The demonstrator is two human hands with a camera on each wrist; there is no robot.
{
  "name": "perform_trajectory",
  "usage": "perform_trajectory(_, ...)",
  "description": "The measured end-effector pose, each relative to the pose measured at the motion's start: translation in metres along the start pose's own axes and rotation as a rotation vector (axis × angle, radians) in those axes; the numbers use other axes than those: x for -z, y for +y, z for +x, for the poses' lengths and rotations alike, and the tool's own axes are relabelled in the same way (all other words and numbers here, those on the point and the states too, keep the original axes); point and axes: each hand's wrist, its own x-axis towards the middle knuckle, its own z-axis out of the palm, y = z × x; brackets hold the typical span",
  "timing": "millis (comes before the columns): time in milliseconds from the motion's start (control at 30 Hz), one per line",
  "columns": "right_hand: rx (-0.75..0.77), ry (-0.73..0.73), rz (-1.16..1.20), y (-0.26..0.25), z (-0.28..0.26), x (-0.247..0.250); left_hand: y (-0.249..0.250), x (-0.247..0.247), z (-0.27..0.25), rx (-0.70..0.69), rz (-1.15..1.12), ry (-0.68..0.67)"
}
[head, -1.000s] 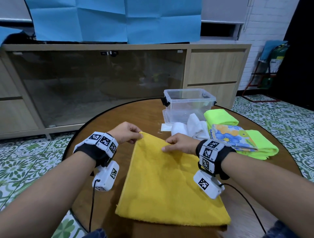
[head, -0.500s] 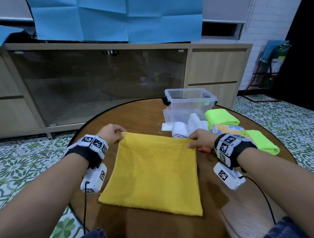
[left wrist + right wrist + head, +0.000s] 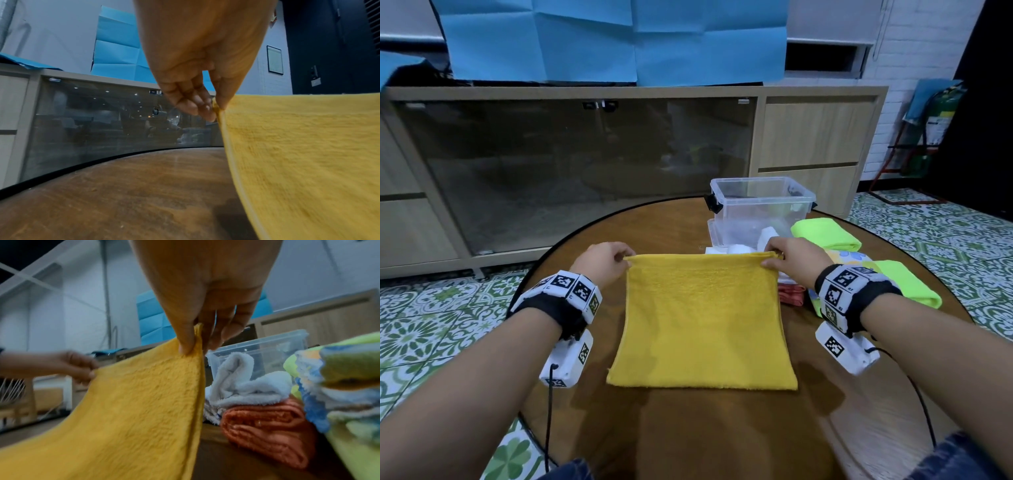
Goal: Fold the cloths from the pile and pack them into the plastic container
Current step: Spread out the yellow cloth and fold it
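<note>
A yellow cloth is stretched between both hands over the round wooden table, its far edge lifted and its near edge lying on the wood. My left hand pinches the far left corner, thumb against fingertips. My right hand pinches the far right corner. A clear plastic container stands beyond the cloth, to the right. The pile lies right of the cloth: a white cloth, an orange cloth, a flowered cloth and bright green cloths.
A long wooden sideboard with dark glass doors runs behind the table. Blue paper sheets hang on the wall above it. Patterned green floor tiles surround the table. Cables trail from both wrist cameras.
Both hands have moved apart and away from me, drawing the yellow cloth from a skewed diagonal lie into a square, taut sheet with its far edge raised.
</note>
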Motion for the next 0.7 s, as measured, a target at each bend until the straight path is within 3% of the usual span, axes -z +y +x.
perform_trajectory(100,0.083,0.140,-0.163,-0.006,0.001,0.004,0.006,0.001,0.000,-0.088,0.047,0.119)
perform_trajectory(200,0.129,0.021,-0.143,-0.003,-0.004,0.005,0.007,0.002,-0.004,-0.150,0.033,0.100)
perform_trajectory(333,0.198,-0.392,-0.272,-0.004,-0.016,-0.005,0.008,0.001,-0.013,-0.223,0.151,-0.312)
perform_trajectory(533,0.216,-0.751,-0.323,-0.021,-0.018,-0.015,0.016,-0.018,-0.016,-0.167,0.379,-0.825)
perform_trajectory(600,0.221,-0.841,-0.389,-0.027,-0.023,-0.020,0.020,-0.023,-0.018,-0.103,0.413,-0.935)
perform_trajectory(700,0.218,-0.944,-0.475,-0.032,-0.029,-0.030,0.026,-0.027,-0.022,-0.063,0.472,-0.963)
